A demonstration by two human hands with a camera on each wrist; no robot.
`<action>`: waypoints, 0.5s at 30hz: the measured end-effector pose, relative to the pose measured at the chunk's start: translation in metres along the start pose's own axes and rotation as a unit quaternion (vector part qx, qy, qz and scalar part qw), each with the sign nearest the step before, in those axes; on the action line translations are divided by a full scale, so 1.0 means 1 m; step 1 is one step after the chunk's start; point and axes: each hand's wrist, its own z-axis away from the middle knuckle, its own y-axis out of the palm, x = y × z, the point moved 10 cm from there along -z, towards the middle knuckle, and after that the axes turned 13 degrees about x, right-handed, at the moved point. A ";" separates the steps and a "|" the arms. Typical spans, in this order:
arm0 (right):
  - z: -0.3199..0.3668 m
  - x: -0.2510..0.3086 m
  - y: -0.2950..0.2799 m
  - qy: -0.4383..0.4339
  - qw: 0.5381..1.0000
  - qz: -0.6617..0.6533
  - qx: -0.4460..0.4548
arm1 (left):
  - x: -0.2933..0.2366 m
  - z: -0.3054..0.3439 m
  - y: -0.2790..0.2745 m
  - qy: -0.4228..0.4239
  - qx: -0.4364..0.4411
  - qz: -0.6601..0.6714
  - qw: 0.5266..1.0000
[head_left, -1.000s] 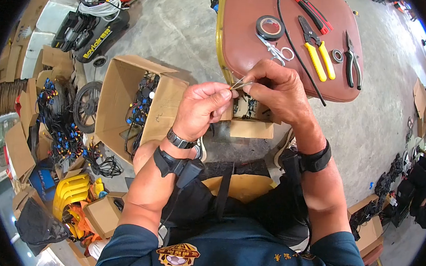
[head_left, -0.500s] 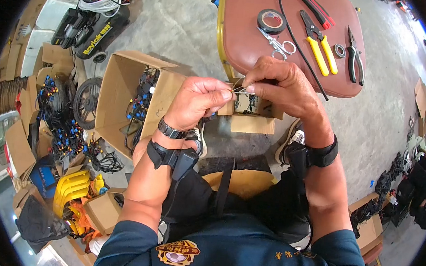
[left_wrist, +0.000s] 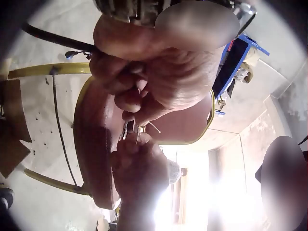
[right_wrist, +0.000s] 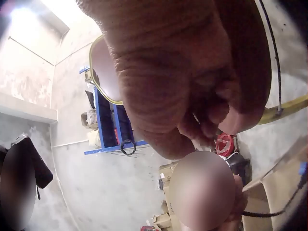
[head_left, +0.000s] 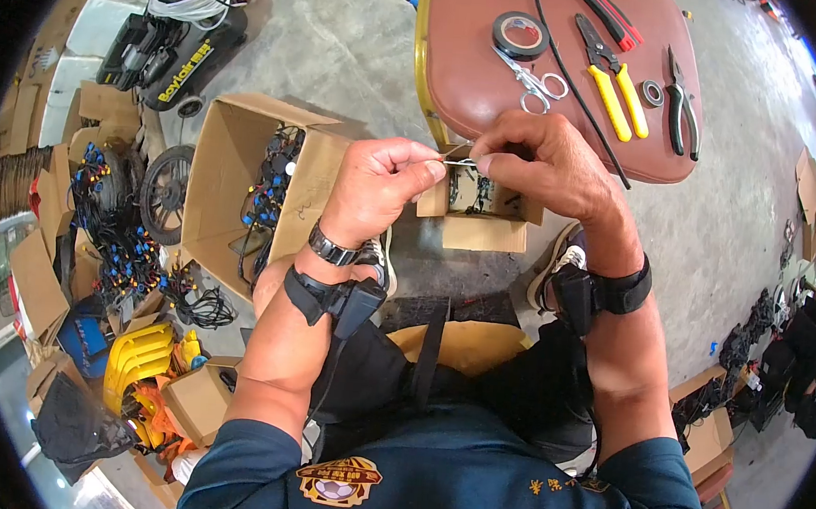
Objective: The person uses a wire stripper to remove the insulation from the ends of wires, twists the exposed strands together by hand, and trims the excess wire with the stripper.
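Thin bare-looking wires (head_left: 458, 162) run between both hands in the head view, in front of the chair seat's near edge. My left hand (head_left: 375, 186) pinches their left end between thumb and forefinger. The right hand (head_left: 551, 170) pinches the other end with thumb and fingertips. In the left wrist view a black cable (left_wrist: 60, 39) leads into the left hand, and a fine strand (left_wrist: 154, 127) sticks out beside the fingertips. Fingers hide much of where the wires meet.
On the red-brown chair seat (head_left: 468, 70) lie black tape (head_left: 539, 49), scissors (head_left: 554, 85), yellow-handled wire strippers (head_left: 632, 105), black-handled pliers (head_left: 690, 123), a red-and-black tool (head_left: 614, 21), a small ring (head_left: 652, 95) and a black cable (head_left: 579, 106). Cardboard boxes (head_left: 315, 168) with wiring stand below.
The crossed wires between the fingertips now lie in a nearly straight line. The hands have spread slightly apart, and both keep their pinch.
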 end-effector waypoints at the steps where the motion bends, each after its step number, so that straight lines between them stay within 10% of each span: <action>1: 0.000 -0.001 0.000 0.007 1.000 -0.013 -0.006 | 0.000 0.000 0.000 0.000 -0.003 -0.001 1.000; 15: 0.001 0.022 -0.005 -0.102 0.982 0.108 -0.120 | 0.000 0.003 -0.004 0.006 -0.096 -0.016 0.995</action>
